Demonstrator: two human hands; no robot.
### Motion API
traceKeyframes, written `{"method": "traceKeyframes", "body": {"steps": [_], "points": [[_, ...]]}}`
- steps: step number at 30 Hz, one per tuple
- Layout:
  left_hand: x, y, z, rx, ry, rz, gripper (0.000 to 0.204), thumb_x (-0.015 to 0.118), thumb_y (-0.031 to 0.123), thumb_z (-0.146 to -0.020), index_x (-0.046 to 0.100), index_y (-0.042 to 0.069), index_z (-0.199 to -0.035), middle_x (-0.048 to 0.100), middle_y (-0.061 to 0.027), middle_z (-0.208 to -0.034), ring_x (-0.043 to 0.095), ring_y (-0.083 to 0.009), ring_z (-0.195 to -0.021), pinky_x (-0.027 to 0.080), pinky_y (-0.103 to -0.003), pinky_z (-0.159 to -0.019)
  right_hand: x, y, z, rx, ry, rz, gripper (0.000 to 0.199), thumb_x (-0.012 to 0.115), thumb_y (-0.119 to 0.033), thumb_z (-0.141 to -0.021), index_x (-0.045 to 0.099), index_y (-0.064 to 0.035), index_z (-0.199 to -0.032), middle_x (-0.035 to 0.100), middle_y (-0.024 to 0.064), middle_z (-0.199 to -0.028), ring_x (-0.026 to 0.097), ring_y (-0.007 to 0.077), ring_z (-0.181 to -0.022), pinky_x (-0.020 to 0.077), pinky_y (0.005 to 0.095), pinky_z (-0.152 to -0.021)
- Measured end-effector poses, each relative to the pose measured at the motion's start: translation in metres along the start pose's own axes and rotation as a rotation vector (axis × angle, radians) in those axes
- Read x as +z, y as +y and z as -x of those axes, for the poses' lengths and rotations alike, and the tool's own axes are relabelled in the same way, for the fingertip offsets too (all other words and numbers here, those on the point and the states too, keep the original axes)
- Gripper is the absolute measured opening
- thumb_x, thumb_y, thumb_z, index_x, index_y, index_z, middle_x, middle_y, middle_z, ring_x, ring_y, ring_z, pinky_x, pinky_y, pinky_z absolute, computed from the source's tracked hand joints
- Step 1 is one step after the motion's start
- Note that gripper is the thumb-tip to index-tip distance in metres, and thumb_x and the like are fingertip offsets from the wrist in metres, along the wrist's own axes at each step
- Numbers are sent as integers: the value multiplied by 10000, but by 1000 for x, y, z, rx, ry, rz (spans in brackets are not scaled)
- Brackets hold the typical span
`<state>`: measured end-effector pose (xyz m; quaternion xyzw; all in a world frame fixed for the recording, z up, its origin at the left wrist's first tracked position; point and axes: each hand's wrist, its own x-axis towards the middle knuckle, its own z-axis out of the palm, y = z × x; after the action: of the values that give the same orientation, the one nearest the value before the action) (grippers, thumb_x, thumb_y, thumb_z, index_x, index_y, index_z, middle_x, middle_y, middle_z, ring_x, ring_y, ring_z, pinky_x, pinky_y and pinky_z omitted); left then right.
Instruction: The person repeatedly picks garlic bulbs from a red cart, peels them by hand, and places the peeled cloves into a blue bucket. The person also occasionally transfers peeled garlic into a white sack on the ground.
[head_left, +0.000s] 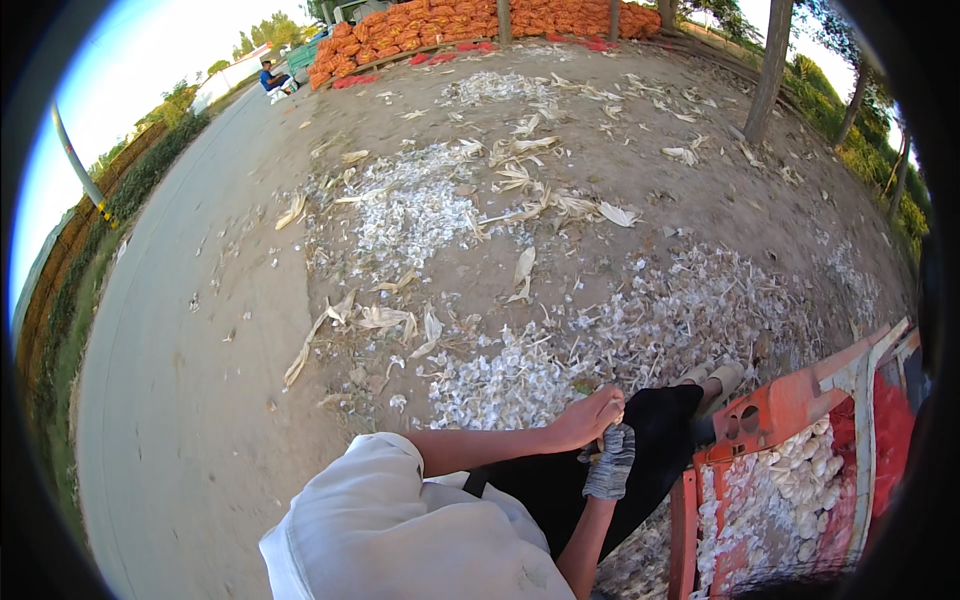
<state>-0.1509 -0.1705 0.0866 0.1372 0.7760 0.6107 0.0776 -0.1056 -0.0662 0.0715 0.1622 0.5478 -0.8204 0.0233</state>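
My left hand (590, 417), bare, is closed and touches the fingertips of my right hand (611, 465) above my black trousers (655, 420). On my right hand is a grey striped knit glove (606, 482), and its fingers are curled too. A small pale bit shows where the two hands meet, too small to name. Close by on the right, whole garlic bulbs (803, 470) lie heaped in an orange-red metal frame (775, 415), with a red mesh bag (890, 440) at its far side.
Garlic trimmings (510, 380) cover the ground before me, with more scraps (410, 205) and dry husks (385, 318) farther off. A paved road (160, 330) runs along the left. Orange mesh sacks (420, 30) are stacked at the back, near a seated person (272, 80). A tree trunk (770, 75) stands back right.
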Motion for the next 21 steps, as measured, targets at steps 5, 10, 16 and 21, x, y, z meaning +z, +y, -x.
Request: {"method": "traceKeyframes", "body": {"steps": [5,10,16,21], "points": [[-16,8,-18,-403,-202,429,210,385,297,-909,432,112,-996,517,-40,-746,489,-123,-527,374,-268,-419,-8,-4,-5,58,-106,-200,163,535,-250,-866,528,-89,-889,554,31,-665,535,124,-488,424,232,-386],[-30,12,-26,-506,-92,775,225,379,330,-910,436,136,-1008,533,-45,-713,466,-133,-469,336,-255,-394,-1,-21,-15,194,-183,-354,137,537,-158,-849,519,-95,-970,573,33,-758,572,138,-596,422,208,-424],[-18,5,-26,-406,-133,583,209,352,325,-918,379,143,-1018,523,-56,-775,495,-150,-528,388,-269,-439,-11,-25,-3,100,-125,-205,189,529,-233,-873,519,-88,-993,572,32,-737,571,129,-571,426,209,-410],[-18,18,-9,-212,-44,295,233,389,284,-918,351,80,-1023,474,-55,-746,477,-108,-535,402,-245,-463,-1,-20,0,25,-143,99,280,503,-346,-886,513,-78,-966,552,25,-704,539,99,-521,421,202,-403]]}}
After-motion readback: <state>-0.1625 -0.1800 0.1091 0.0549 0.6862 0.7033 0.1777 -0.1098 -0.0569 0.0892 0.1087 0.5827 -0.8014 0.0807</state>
